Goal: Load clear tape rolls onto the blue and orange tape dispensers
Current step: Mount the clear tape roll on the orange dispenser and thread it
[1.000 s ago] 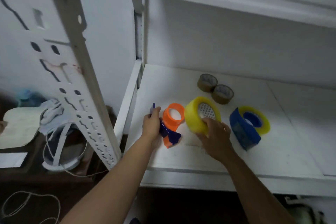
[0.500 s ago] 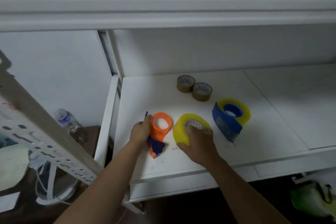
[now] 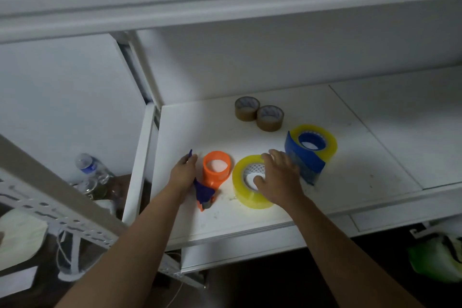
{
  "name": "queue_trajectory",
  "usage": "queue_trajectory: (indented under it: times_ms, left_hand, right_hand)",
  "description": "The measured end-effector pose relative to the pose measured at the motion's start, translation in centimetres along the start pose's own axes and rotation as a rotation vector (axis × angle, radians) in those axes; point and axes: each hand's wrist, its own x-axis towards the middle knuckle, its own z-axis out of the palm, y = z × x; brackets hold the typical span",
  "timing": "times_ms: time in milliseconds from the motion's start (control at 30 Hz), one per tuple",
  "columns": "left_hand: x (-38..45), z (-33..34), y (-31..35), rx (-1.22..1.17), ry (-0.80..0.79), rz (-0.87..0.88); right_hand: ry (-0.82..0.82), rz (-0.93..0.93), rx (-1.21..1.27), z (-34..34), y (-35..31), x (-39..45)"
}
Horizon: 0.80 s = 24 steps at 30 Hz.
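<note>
The right hand (image 3: pixel 280 177) lies on top of the loose clear tape roll (image 3: pixel 250 184), which sits flat on the white shelf (image 3: pixel 350 177). Its fingers are spread and fairly straight across the roll's far rim and core, the thumb dipping toward the core hole; whether any finger hooks inside the core cannot be told from here. The roll looks yellowish and has a patterned white core.

Just left of that hand stands the orange tape dispenser (image 3: pixel 215 172), its round hub upright with no roll on it, its blue-purple blade end pointing back toward the person. The left hand (image 3: pixel 183 174) is at the dispenser's left side, fingers curled round a thin blue part (image 3: pixel 190 154) whose tip pokes out above the fingertips; the heel of the hand meets the blue blade end.

Just right of the right hand, close to its knuckles, is the blue tape dispenser (image 3: pixel 303 157) with a clear tape roll (image 3: pixel 325 145) already seated round its hub.

Beyond both hands, farther back on the shelf, two brown tape rolls (image 3: pixel 258 114) lie side by side, touching. Off to the left of the left hand, below the shelf, a water bottle (image 3: pixel 91 166) stands among dim clutter, and a perforated metal upright (image 3: pixel 45 197) slants across that corner.
</note>
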Motion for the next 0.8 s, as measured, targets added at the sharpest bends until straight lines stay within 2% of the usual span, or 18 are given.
queue_trajectory:
  times_ms: [100, 200, 267, 333, 400, 433, 467, 533, 600, 667, 800]
  left_hand:
    - [-0.8, 0.6, 0.4, -0.019, -0.005, -0.001]
    - [-1.4, 1.1, 0.5, 0.002, 0.013, 0.003]
    - [-1.7, 1.2, 0.8, 0.194, 0.080, 0.043]
    - [-2.6, 1.5, 1.1, 0.527, 0.229, 0.200]
    - [-4.7, 2.6, 1.9, 0.655, 0.311, 0.510]
    - [-6.0, 3.3, 2.3, 0.670, 0.262, 0.658]
    - [-7.4, 4.2, 2.6, 0.688, 0.139, 0.765]
    - [-9.7, 6.4, 2.6, 0.823, -0.215, 0.842]
    - [-10.8, 8.6, 1.8, 1.146, -0.422, 0.893]
    - [-11.0, 10.3, 1.1, 1.403, -0.451, 0.875]
    - [-9.9, 11.1, 1.1, 1.451, -0.440, 0.862]
  right_hand:
    - [-0.143, 0.099, 0.033, -0.1, 0.9, 0.8]
    - [-0.158, 0.212, 0.009, -0.3, 1.1, 1.2]
    - [-0.144, 0.238, -0.014, -0.6, 1.4, 1.2]
    - [-0.169, 0.241, 0.011, -1.0, 1.6, 1.0]
    - [-0.204, 0.225, 0.002, -1.5, 1.8, 0.6]
    - [-0.227, 0.213, -0.006, -1.8, 2.0, 0.3]
    - [-0.261, 0.206, -0.002, -1.9, 2.4, 0.0]
    - [-0.348, 0.204, 0.059, -2.0, 3.2, -0.8]
    - [-0.409, 0.219, 0.170, -2.1, 4.0, -1.6]
    - [-0.408, 0.208, 0.303, -1.8, 4.7, -2.4]
    - [-0.398, 0.196, 0.498, -1.7, 5.3, -3.4]
